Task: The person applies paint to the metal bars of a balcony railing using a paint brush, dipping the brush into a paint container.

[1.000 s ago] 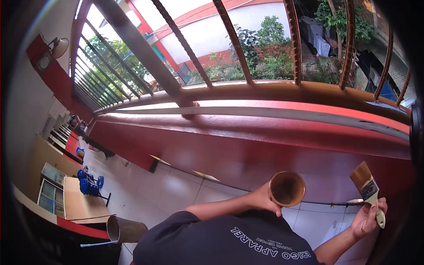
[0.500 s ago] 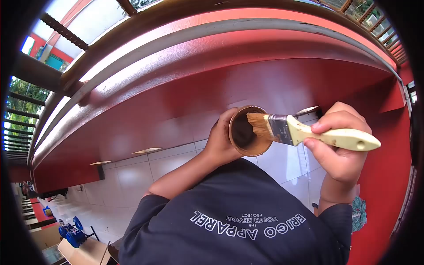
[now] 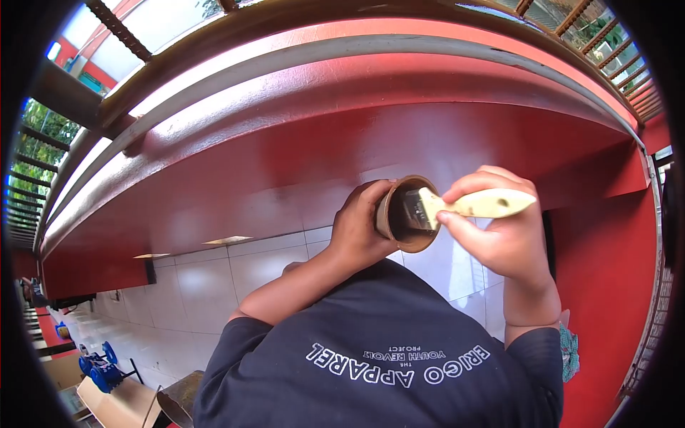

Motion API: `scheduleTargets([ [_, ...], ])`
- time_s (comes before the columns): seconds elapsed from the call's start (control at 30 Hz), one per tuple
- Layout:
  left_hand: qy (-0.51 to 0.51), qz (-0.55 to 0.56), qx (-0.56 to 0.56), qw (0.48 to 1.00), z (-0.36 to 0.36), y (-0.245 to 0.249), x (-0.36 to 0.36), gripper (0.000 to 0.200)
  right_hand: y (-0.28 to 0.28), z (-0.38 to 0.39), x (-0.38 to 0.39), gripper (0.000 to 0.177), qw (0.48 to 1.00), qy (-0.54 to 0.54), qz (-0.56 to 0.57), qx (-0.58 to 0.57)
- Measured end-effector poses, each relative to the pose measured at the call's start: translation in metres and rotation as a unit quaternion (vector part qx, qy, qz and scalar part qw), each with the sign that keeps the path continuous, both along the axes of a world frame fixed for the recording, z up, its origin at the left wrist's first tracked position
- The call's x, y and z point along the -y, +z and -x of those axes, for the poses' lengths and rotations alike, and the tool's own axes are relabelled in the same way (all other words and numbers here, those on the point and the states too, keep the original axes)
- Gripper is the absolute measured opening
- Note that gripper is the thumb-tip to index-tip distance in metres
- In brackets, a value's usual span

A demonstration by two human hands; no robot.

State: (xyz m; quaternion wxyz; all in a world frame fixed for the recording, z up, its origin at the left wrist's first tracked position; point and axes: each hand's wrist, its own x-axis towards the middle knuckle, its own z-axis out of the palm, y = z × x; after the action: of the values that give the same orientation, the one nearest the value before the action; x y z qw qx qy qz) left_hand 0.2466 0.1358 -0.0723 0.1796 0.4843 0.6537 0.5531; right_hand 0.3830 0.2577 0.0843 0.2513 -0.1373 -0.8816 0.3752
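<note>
My left hand (image 3: 360, 222) is wrapped round a brown cup (image 3: 416, 243), whose mouth is tilted so that its dark inside shows. Between the thumb and fingers of my right hand (image 3: 503, 232) is the pale yellow handle of a paintbrush (image 3: 492, 203). The brush's metal band is partly inside the cup, and its bristles are hidden there. What liquid the cup holds, if any, is too dark to make out.
A red ledge (image 3: 321, 146) with a grey pipe (image 3: 342, 48) and brown metal bars (image 3: 118, 28) lies ahead. Below is a white tiled floor (image 3: 207, 289). A blue object (image 3: 103, 369) and cardboard (image 3: 121, 405) are at the lower left, a green cloth (image 3: 569, 353) at the right.
My right hand has moved left, and the brush has gone from the cup's rim down into the cup. The cup has shifted slightly right in view.
</note>
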Motion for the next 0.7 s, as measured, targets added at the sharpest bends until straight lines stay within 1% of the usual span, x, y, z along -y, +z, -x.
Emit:
scheduleTargets([
  [0.03, 0.000, 0.020, 0.022, 1.000, 0.000, 0.001, 0.000, 0.079, 0.008, -0.005, -0.003, 0.013, 1.000, -0.011, 0.000, -0.021],
  [0.1, 0.003, 0.026, 0.013, 1.000, 0.000, 0.000, 0.000, 0.082, 0.012, -0.016, -0.010, 0.014, 0.998, -0.032, 0.012, -0.049],
  [0.13, 0.004, 0.028, 0.009, 1.000, 0.000, -0.002, -0.002, 0.084, 0.011, -0.020, -0.011, 0.013, 0.997, -0.043, 0.037, -0.050],
  [0.17, 0.011, 0.005, -0.006, 1.000, -0.002, -0.005, -0.003, 0.087, 0.008, -0.023, -0.012, 0.013, 0.995, -0.056, 0.061, -0.051],
  [0.23, 0.028, -0.025, 0.003, 0.999, -0.005, -0.007, -0.004, 0.084, 0.001, -0.028, -0.013, 0.013, 0.991, -0.081, 0.098, -0.033],
  [0.27, 0.035, -0.038, 0.007, 0.999, -0.007, -0.005, -0.004, 0.083, -0.002, -0.030, -0.014, 0.013, 0.992, -0.085, 0.092, -0.028],
  [0.33, 0.039, -0.031, -0.006, 0.999, -0.009, -0.002, -0.003, 0.083, -0.005, -0.036, -0.018, 0.012, 0.992, -0.095, 0.082, -0.021],
  [0.47, 0.057, -0.011, -0.039, 0.998, -0.011, 0.006, 0.000, 0.083, 0.001, -0.051, -0.022, 0.013, 0.990, -0.116, 0.075, -0.041],
  [0.53, 0.058, -0.023, -0.031, 0.998, -0.012, 0.007, -0.001, 0.083, 0.003, -0.055, -0.022, 0.014, 0.989, -0.118, 0.075, -0.050],
  [0.67, 0.062, -0.056, -0.023, 0.996, -0.009, 0.009, 0.000, 0.083, -0.003, -0.063, -0.028, 0.015, 0.984, -0.110, 0.115, -0.084],
  [0.7, 0.060, -0.051, -0.031, 0.996, -0.007, 0.010, 0.001, 0.087, -0.005, -0.064, -0.029, 0.014, 0.980, -0.110, 0.133, -0.099],
])
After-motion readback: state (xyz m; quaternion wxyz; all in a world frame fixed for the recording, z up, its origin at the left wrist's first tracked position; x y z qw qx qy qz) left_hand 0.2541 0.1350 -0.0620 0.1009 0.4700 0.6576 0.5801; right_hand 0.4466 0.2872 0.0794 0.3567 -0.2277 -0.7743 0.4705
